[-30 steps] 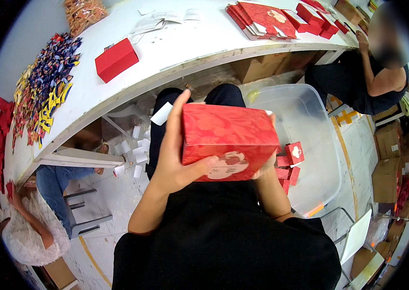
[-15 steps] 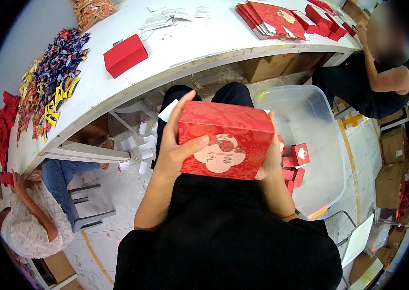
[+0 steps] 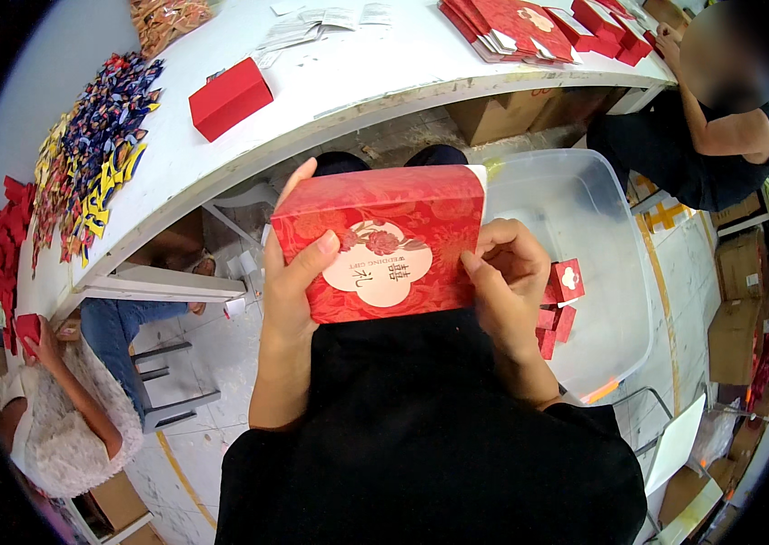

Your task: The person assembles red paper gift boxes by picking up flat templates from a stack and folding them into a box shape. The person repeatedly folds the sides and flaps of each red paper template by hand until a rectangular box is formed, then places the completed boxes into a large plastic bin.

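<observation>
One bare left hand (image 3: pixel 286 277) clamps the left side of the red box (image 3: pixel 382 243) before the black shirt (image 3: pixel 421 427), best firmly but without denting it, while the right hand (image 3: pixel 513 282) touches its right edge, whether pinching I cannot tell.

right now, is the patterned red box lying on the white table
No, the left hand grips the patterned red box in front of the black shirt.

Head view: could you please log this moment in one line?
left hand: holds patterned red box | right hand: at its right edge | clear bin: small red boxes
</observation>
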A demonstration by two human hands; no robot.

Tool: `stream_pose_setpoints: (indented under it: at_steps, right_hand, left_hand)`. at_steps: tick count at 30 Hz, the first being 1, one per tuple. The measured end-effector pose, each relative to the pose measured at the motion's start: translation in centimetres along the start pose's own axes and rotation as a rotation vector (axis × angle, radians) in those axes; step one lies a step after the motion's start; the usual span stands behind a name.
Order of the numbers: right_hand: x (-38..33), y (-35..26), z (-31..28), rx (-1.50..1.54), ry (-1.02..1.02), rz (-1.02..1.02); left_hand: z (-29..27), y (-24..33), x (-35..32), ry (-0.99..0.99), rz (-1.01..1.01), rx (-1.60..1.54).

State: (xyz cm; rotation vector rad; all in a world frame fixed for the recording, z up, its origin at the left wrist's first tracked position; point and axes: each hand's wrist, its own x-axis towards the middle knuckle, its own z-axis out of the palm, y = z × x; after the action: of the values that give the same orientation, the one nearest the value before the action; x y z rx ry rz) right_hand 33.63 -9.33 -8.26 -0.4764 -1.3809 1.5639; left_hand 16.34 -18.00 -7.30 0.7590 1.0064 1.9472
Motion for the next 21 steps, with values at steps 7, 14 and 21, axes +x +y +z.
stream_pose_setpoints:
  at_steps: [7,14,21]
  right_hand:
    - [0.0,1.4,0.2,0.104,0.036,0.014]
    - [0.7,0.4,-1.4,-0.099,-0.233,0.067]
    - [0.5,0.1,-1.0,-0.037,-0.183,0.092]
  left_hand:
    - [0.3,-0.5,0.0,0.002,-0.01,0.014]
    - [-0.4,-0.3,0.0,-0.017,-0.051,-0.062]
    - [-0.7,-0.7,0.2,-0.047,-0.009,0.027]
